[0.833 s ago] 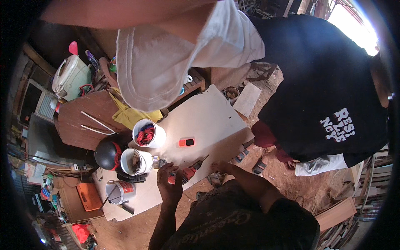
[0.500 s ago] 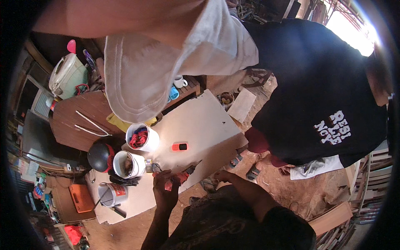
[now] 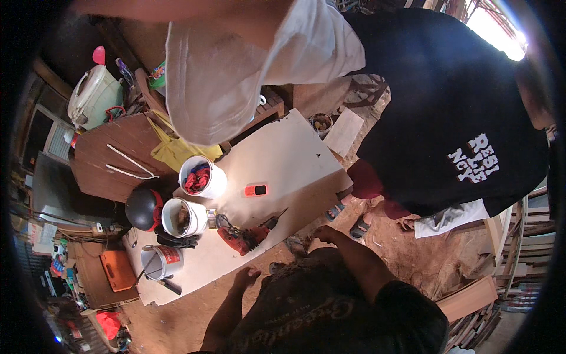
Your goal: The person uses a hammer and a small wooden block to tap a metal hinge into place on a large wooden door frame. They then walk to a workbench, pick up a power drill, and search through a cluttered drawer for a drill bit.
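A red power drill (image 3: 239,237) with a long dark bit lies on the pale board tabletop (image 3: 289,150), near its front edge. My left hand (image 3: 246,276) is just off that edge below the drill, touching nothing, its fingers loosely bent and apart. To the right, my right hand (image 3: 324,234) hangs in front of my body beyond the board's edge. Its fingers are dark and folded downward, so I cannot make out their shape. Behind the drill lies a small orange-and-black device (image 3: 256,190). A small box (image 3: 212,217) stands beside the drill's cord.
White buckets (image 3: 219,182) and a dark helmet (image 3: 141,209) crowd the left side. An orange case (image 3: 117,270) lies farther left. A co-worker in a black shirt (image 3: 448,118) stands close at right, a pale sleeve (image 3: 218,76) spanning the top. Stacked wood (image 3: 525,259) lines the right.
My left hand has let go of the drill and drawn back off the board toward me. The drill now rests on the board. My right hand has risen slightly. The view has shifted a little.
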A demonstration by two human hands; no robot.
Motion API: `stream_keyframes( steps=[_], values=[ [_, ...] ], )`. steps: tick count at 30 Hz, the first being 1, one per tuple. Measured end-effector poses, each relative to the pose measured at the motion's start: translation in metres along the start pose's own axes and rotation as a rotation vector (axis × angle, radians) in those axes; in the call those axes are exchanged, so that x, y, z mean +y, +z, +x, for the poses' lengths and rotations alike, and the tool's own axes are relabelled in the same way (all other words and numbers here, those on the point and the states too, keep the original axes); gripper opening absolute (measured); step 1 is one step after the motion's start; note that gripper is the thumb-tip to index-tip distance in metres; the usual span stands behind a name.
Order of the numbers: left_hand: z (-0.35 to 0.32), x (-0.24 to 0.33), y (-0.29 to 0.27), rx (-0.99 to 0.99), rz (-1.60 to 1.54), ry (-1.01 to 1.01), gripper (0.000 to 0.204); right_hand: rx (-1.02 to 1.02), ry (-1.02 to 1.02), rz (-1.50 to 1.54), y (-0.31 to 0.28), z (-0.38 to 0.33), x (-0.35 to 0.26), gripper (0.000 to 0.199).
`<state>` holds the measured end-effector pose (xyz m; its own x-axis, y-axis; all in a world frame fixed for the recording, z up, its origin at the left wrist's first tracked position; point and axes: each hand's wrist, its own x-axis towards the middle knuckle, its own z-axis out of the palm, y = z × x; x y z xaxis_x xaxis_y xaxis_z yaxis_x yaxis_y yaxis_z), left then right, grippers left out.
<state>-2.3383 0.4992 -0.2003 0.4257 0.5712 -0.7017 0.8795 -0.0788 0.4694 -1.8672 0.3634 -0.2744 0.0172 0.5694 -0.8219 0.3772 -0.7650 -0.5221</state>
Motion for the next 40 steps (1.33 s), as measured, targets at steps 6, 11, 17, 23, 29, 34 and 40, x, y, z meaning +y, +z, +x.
stream_keyframes(
  steps=[6, 11, 17, 23, 29, 34, 40],
  values=[
    [-0.04, -0.079, 0.009, -0.1, -0.101, -0.312, 0.063, 0.019, 0.21, 0.124, 0.002, -0.042, -0.045, 0.061],
    [-0.019, -0.076, -0.002, 0.081, -0.233, -0.251, 0.06, 0.114, 0.166, 0.25, -0.01, -0.037, 0.004, 0.064],
    [-0.018, -0.038, -0.023, 0.116, -0.298, -0.106, 0.048, 0.068, 0.198, 0.191, 0.008, -0.039, -0.037, 0.055],
    [-0.005, 0.033, -0.03, 0.085, -0.304, -0.023, 0.046, 0.146, 0.068, 0.169, 0.011, -0.014, 0.011, 0.049],
    [-0.008, 0.046, -0.038, 0.23, -0.307, 0.058, 0.043, 0.078, 0.079, 0.21, 0.0, -0.024, -0.015, 0.051],
    [-0.028, 0.12, -0.084, 0.435, -0.408, 0.295, 0.031, 0.145, -0.062, 0.1, -0.009, -0.057, -0.06, 0.051],
    [-0.108, 0.237, -0.218, 0.931, -0.666, 1.023, 0.028, 0.573, -0.866, 0.133, -0.012, -0.197, -0.257, 0.036]
  ],
)
